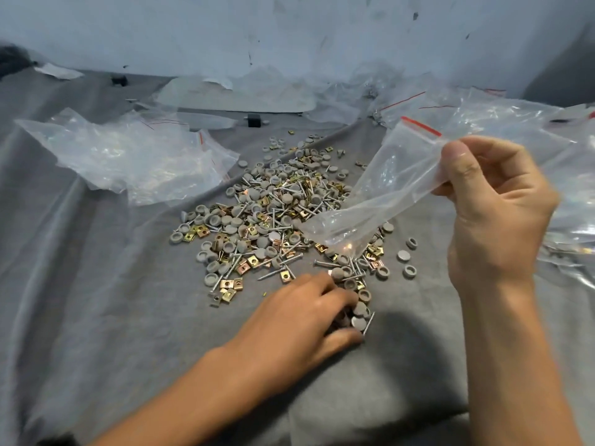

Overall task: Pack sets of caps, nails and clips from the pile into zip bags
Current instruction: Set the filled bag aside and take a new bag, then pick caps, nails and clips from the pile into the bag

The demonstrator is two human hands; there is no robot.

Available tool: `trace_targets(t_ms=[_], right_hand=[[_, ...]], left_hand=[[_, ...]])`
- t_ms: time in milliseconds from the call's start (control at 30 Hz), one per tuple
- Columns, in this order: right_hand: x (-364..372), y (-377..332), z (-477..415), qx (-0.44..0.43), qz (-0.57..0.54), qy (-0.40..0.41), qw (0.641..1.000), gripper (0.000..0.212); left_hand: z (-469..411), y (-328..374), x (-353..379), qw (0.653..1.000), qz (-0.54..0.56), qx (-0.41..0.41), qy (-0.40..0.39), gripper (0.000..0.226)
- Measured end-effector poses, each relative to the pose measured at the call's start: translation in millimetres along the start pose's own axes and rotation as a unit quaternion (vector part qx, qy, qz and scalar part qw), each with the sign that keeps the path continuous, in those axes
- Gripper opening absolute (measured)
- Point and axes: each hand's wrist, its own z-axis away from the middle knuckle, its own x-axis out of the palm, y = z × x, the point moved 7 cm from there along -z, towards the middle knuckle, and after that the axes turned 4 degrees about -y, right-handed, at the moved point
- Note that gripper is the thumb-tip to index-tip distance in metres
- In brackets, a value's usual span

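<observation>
I note right hand (492,214) pinching empty zip bag (380,194) near red seal, above pile (264,220). Left hand (306,320) curled over caps (359,320) at pile's near edge; actual grip unclear. Pile big: most packing left.

A pile (273,217) of grey round caps (261,243), silver nails (273,274) and brassy square clips (253,261) is lying spread out. A clear, empty bag (380,194) with a red zip strip is hanging tilted over the pile's right edge, the right hand (492,204) pinching it near the mouth. The left hand (299,320) is curling over caps at the near edge.
</observation>
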Motion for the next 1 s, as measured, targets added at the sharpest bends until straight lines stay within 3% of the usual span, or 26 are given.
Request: trace_targets(t_ms=[200,300,400,500,700,833,1000], right_hand=[[-10,-43,-11,-0.102,0.149,-0.031,0.983,0.009],[-8,-53,-13,-0.124,0.290,-0.120,0.942,0.006],[7,-47,-4,-0.090,0.373,-0.231,0.894,0.029],[26,-36,11,-0.049,0.417,-0.309,0.853,0.037],[53,-5,37,0.040,0.359,-0.417,0.834,0.021],[62,4,44,0.055,0.305,-0.443,0.841,0.020],[62,8,43,0.071,0.207,-0.420,0.881,0.020]], left_hand=[[-2,-11,-14,0.997,-0.065,-0.037,0.017,0.026],[-1,-27,-25,0.994,-0.080,-0.057,0.037,0.024],[3,-42,-37,0.995,-0.038,-0.067,0.058,0.024],[6,-56,-52,0.990,0.012,-0.089,0.107,0.021],[10,-54,-73,0.968,0.107,-0.080,0.213,0.014],[5,-42,-69,0.970,0.135,-0.056,0.195,0.014],[4,-37,-69,0.975,0.119,-0.040,0.184,0.020]])
